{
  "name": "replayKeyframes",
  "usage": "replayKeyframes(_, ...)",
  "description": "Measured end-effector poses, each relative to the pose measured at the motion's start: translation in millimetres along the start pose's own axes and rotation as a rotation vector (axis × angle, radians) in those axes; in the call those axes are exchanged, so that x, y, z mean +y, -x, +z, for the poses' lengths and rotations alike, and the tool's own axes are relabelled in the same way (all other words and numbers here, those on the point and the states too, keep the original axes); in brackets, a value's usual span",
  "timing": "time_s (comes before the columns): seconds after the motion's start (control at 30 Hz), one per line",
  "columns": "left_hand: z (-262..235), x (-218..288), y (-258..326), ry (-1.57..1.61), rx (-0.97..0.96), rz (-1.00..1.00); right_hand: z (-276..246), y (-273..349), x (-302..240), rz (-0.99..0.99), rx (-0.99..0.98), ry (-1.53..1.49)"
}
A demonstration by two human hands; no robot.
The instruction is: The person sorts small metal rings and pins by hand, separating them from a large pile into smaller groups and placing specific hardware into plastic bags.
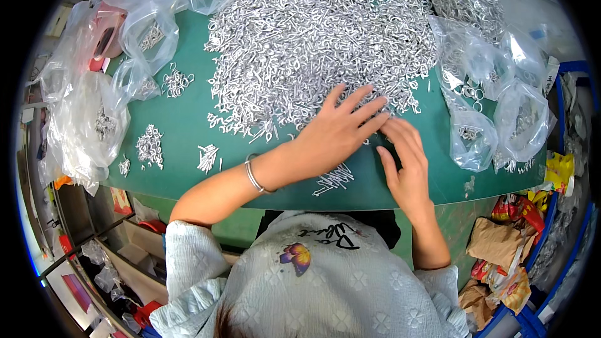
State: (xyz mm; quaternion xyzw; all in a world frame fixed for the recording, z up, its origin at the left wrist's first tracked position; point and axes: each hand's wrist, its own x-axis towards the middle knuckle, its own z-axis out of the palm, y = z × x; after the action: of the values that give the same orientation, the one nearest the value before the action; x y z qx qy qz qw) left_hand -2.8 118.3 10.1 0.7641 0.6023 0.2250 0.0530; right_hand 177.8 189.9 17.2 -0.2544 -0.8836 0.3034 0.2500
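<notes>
A large heap of small silver metal pieces (319,31), many of them hook- or loop-shaped, covers the middle of the green table. My left hand (341,128), a silver bangle on its wrist, reaches across to the heap's near edge. Its fingers are spread over the pieces, with no piece visibly held. Close beside it is my right hand (405,159), thumb apart from the fingers and fingertips near those of the left. Whatever lies under both sets of fingertips is hidden. Just below my left hand sits a small group of thin silver pieces (335,179), partly covered by it.
Smaller piles (149,147) of silver parts and short pins (208,158) lie on the left of the green table (275,194). Clear plastic bags (84,106) stand at the left, and more bags (523,116) with metal parts at the right. Wrappers (501,244) crowd the lower right.
</notes>
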Motion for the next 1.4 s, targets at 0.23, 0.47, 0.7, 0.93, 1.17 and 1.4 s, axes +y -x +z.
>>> replayKeyframes(0.23,-11.6,-14.3,29.7,-0.122,-0.024,-0.064,-29.0,10.5,23.0,0.238,0.142,-0.072)
replayKeyframes(0.47,5.9,-2.4,-3.6,0.004,0.101,-0.07,-5.5,-13.8,20.3,0.091,0.013,0.205)
replayKeyframes(0.7,15.1,-10.9,-13.5,0.177,0.089,-0.172,-16.9,-10.2,26.4,0.102,0.145,0.154)
replayKeyframes(0.93,-2.2,-3.7,-11.8,0.562,0.172,-0.344,14.0,-26.2,10.9,-0.001,0.071,0.133)
replayKeyframes(1.17,-6.1,-3.9,-5.9,1.019,0.179,-0.577,6.8,-23.8,-2.2,0.266,0.093,-0.208)
replayKeyframes(1.4,-19.9,-9.0,1.7,1.257,0.065,-0.782,14.7,-24.1,-3.1,0.038,0.04,-0.062)
